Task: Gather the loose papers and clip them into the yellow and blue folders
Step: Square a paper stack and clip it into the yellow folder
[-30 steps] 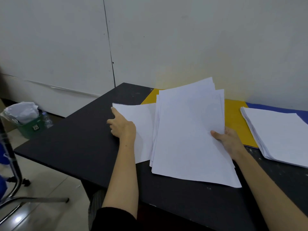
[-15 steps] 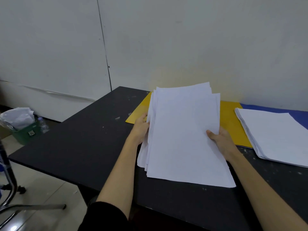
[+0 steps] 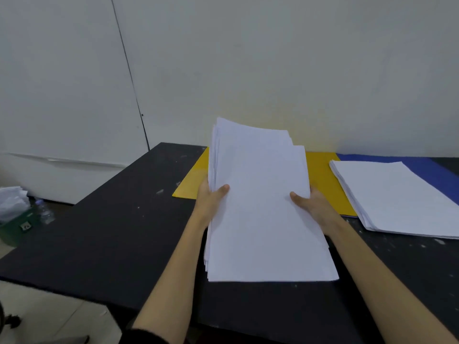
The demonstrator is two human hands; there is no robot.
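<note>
A thick stack of white papers is held between both hands, tilted up from the black table. My left hand grips its left edge with the thumb on top. My right hand grips its right edge the same way. The sheets' far edges are still uneven. Behind the stack lies the yellow folder, flat on the table and partly hidden. To the right lies the blue folder, with a second stack of white papers resting on it.
A white wall stands right behind the table. The table's left edge drops to a tiled floor. On that floor at the far left sits a green bin with crumpled paper and a plastic bottle beside it.
My left hand pushed the loose left sheet under the main pile and closed on its left edge. The fanned sheets came together into one stack held by both hands.
</note>
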